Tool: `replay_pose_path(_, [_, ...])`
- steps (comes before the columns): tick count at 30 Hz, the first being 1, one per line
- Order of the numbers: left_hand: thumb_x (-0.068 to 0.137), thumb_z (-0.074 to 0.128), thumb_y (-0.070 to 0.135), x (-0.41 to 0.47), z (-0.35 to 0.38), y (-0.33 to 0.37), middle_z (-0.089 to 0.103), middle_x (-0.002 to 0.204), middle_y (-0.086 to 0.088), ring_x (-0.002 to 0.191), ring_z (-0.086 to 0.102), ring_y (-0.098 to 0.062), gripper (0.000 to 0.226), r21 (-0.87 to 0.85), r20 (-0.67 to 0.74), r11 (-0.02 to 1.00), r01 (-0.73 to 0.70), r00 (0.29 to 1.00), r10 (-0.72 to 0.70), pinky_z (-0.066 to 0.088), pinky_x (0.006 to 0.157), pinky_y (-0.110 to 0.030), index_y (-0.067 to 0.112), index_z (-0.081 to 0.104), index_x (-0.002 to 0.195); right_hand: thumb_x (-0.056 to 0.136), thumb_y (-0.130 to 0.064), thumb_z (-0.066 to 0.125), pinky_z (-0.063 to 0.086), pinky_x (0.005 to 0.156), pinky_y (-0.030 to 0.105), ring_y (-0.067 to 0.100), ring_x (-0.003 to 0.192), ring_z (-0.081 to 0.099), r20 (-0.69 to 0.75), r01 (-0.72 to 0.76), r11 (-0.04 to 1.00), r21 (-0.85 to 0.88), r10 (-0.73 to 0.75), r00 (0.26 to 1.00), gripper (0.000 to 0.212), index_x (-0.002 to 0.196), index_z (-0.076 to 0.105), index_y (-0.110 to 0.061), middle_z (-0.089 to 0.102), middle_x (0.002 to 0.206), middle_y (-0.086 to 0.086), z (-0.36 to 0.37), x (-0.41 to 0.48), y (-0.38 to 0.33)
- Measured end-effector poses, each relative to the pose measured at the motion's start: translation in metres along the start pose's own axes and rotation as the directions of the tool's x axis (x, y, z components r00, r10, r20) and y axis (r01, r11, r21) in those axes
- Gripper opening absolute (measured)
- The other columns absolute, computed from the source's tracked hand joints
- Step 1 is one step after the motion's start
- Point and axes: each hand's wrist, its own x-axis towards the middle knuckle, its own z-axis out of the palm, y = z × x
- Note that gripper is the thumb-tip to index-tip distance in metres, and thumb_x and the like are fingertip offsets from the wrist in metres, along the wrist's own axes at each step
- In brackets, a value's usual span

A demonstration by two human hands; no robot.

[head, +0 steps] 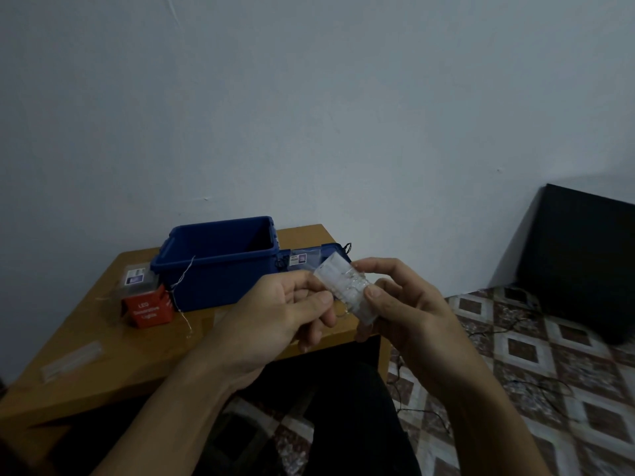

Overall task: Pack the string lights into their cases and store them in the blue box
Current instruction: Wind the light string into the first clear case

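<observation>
Close above the near edge of the table point(144, 359), both hands hold one small clear case point(347, 290) between them, with what looks like fine wire lights bunched in or around it. The left hand point(292, 304) pinches its left side between thumb and forefinger, the other fingers curled beneath. The right hand point(409, 304) grips the right side, thumb on the front and fingers wrapped behind. Both forearms reach in from below, wrists slightly bent so the palms turn toward each other.

The case is probably very light and fairly stiff, yet thin plastic like this may crack or pop open if squeezed hard. The wire is likely springy and quick to snag. A hold on the long edges seems safest, keeping the fingers off any loose loops.

Farther along the table stands a red case point(147, 310) printed with white lettering, touching a clear labelled packet point(137, 278) behind it. A loose thin wire point(182, 280) trails from there across the front of the blue box point(213, 269), which is open, and I cannot tell whether anything is inside. Another clear packet point(304, 261) lies just beside the box on its right. Beyond is a bare pale wall point(309, 115).
</observation>
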Motion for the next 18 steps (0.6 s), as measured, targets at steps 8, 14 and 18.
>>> replay_pose_path(8, [0.099, 0.054, 0.003, 0.002, 0.001, -0.006, 0.064, 0.074, -0.008, 0.056, 0.052, -0.011, 0.016, -0.046, -0.026, 0.999, -0.016, 1.0, 0.015, 0.043, 0.051, -0.023, 0.004, 0.066, 0.108, 0.088, -0.028, 0.064, 0.054, 0.072, 0.038, 0.028, 0.075, 0.06, -0.011, -0.014, 1.0, 0.027, 0.014, 1.0, 0.034, 0.122, 0.07, -0.023, 0.057, 0.093, 0.019, 0.001, 0.001, 0.002])
replay_pose_path(14, [0.1, 0.054, 0.008, 0.005, -0.001, -0.009, 0.061, 0.074, -0.008, 0.051, 0.046, -0.009, 0.015, -0.066, -0.013, 0.998, 0.017, 1.0, -0.018, 0.036, 0.047, -0.02, 0.01, 0.066, 0.109, 0.088, -0.024, 0.063, 0.053, 0.067, 0.034, 0.029, 0.079, 0.058, -0.011, 0.002, 0.997, 0.072, -0.001, 1.0, 0.033, 0.119, 0.072, -0.018, 0.055, 0.103, 0.035, 0.002, 0.001, -0.001])
replay_pose_path(18, [0.098, 0.057, 0.014, 0.008, -0.004, -0.012, 0.057, 0.072, -0.007, 0.05, 0.041, -0.009, 0.019, -0.128, 0.007, 0.989, 0.073, 0.997, -0.073, 0.031, 0.047, -0.021, 0.006, 0.062, 0.115, 0.086, -0.02, 0.063, 0.054, 0.064, 0.032, 0.023, 0.076, 0.059, -0.012, -0.001, 0.988, 0.155, 0.003, 1.0, 0.033, 0.117, 0.074, -0.015, 0.066, 0.099, 0.021, 0.002, 0.002, 0.001])
